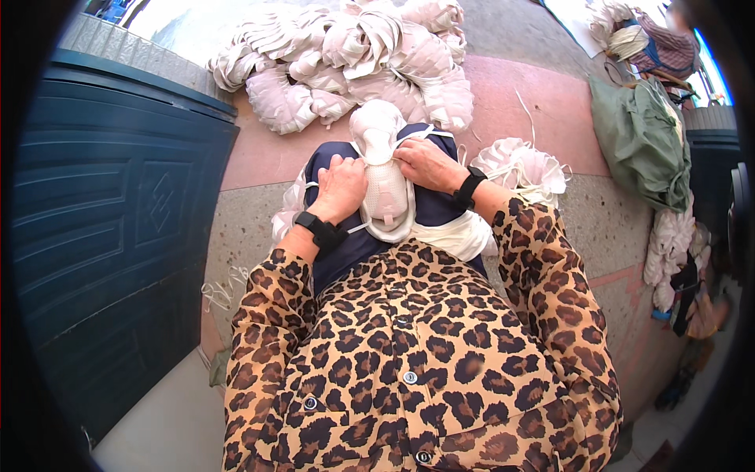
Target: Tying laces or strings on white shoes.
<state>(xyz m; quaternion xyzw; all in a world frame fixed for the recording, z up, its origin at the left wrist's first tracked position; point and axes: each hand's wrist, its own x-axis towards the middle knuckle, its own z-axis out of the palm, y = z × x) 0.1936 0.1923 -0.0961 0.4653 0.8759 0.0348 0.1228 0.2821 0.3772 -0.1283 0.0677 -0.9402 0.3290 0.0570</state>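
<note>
A white and pale pink shoe upper (386, 197) lies lengthwise between my knees. My left hand (343, 189) is closed at its left edge, fingers curled in toward the lacing opening. On the opposite edge, my right hand (429, 164) pinches at the opening, where a white shoelace (430, 132) runs out above the fingers. Exactly what lies between the fingertips is partly hidden. The padded tongue (376, 132) points away from me. A bundle of white laces (458, 237) rests on my right thigh, over dark blue trousers.
A large heap of pale pink shoe uppers (354, 59) lies on the floor ahead. A smaller pile (521, 167) sits beyond my right knee. At the left stands a dark blue panelled door (118, 212). A green cloth sack (637, 134) and another person (668, 43) are at the right.
</note>
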